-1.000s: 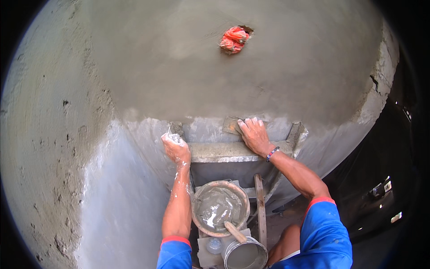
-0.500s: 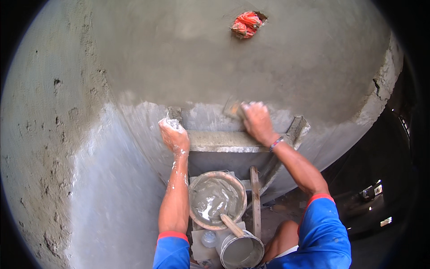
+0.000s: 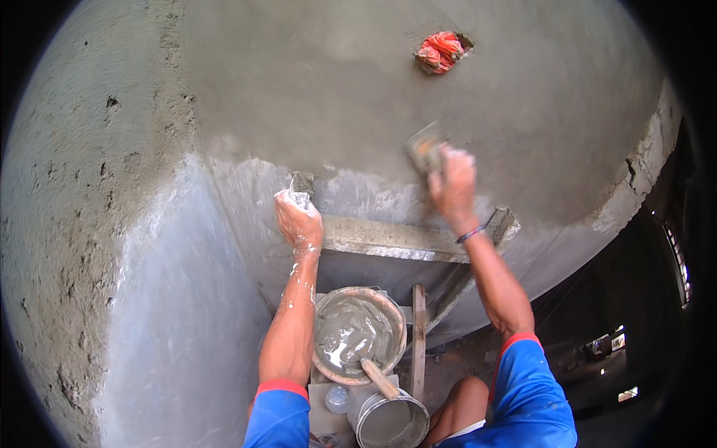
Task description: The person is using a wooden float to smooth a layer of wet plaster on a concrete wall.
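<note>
My right hand [image 3: 454,183] grips a flat, rectangular plastering trowel [image 3: 426,148], slightly blurred, with its blade against the wet grey plaster [image 3: 321,97] of the wall. The trowel sits just above the plaster's lower edge, where a paler smooth surface begins. Lower and to the left, my left hand [image 3: 299,224] is closed around a crumpled whitish wad [image 3: 301,199], its material unclear. White smears mark that hand and forearm. The fist is beside the left end of a mortar-crusted crossbar [image 3: 388,237], near the wall.
Below the crossbar stands a round basin [image 3: 402,317] of wet grey mix, a wooden handle [image 3: 379,378] leaning across its rim. A bucket [image 3: 364,418] and a clear plastic container [image 3: 337,399] are nearby. Red plastic [image 3: 441,52] fills a wall hole. A rough wall [image 3: 82,224] rises left.
My right hand has moved the trowel up and to the right, from the plaster's lower edge onto the plaster. My left hand keeps its grip on the wad; the whole view has shifted slightly.
</note>
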Tool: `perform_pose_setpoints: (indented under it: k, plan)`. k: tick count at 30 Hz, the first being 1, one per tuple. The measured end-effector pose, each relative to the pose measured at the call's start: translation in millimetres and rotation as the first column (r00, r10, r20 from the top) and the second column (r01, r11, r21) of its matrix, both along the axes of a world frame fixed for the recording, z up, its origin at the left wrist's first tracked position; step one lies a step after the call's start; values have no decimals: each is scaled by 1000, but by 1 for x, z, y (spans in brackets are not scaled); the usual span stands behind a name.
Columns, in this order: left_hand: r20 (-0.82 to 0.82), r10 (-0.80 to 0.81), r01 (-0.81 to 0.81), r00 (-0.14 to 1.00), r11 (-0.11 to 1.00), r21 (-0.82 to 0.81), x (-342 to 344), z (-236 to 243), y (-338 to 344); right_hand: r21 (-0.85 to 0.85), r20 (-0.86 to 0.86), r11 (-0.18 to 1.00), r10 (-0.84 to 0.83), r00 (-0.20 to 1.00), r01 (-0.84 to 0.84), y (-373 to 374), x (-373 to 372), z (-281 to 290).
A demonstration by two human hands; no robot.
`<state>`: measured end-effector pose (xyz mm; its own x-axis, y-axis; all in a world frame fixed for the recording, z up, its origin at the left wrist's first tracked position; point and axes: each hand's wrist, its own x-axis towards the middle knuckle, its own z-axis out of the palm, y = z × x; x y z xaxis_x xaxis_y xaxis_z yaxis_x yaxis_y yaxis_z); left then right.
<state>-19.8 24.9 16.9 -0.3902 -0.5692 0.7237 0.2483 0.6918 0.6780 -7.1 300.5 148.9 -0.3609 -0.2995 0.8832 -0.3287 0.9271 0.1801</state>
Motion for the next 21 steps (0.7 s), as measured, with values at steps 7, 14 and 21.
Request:
perform_pose_setpoints:
  k: [7,14,21]
  plan:
    - [21,24,-23,1000,1000,-20,0,-6,-10,248,343,947,112,933,-205,-44,24,0]
    - [35,-5,5,999,1000,15,-1,-5,0,299,-105,954,35,994,-2,-49,2,125]
    - [55,-24,22,998,999,38,4,-3,-6,510,250,855,-45,967,-92,-55,5,34]
